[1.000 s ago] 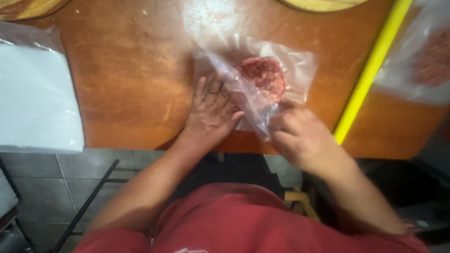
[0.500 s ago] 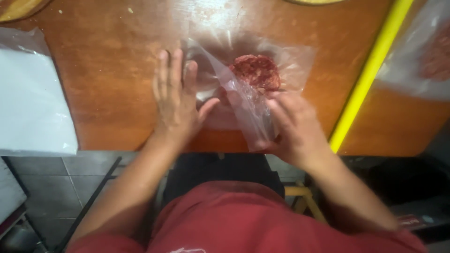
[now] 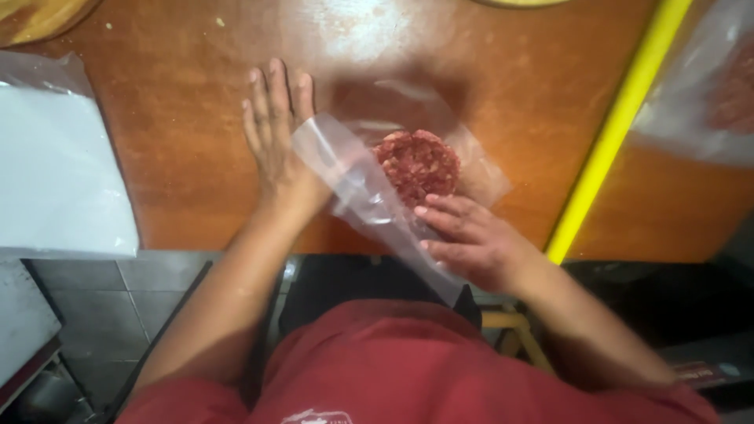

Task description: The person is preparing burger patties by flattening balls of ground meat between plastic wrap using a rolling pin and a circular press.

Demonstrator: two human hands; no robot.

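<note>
Fingers [image 3: 440, 216] on clear plastic bag [image 3: 369, 196] (round red patty [image 3: 418, 165] inside).

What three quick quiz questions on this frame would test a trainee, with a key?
1. True or false: the raw meat patty lies on a metal tray.
2. Which hand lies flat on the wooden table, palm down? A) left hand B) right hand
3. Fill in: the patty sits inside a clear ____ bag.

Key:
1. False. It lies on the table, in the bag.
2. A. The left hand rests flat beside the bag; the right hand's fingertips touch the bag at the patty's near edge.
3. Plastic. A yellow strip runs along the table to the right, and a stack of white sheets lies far left.
</note>
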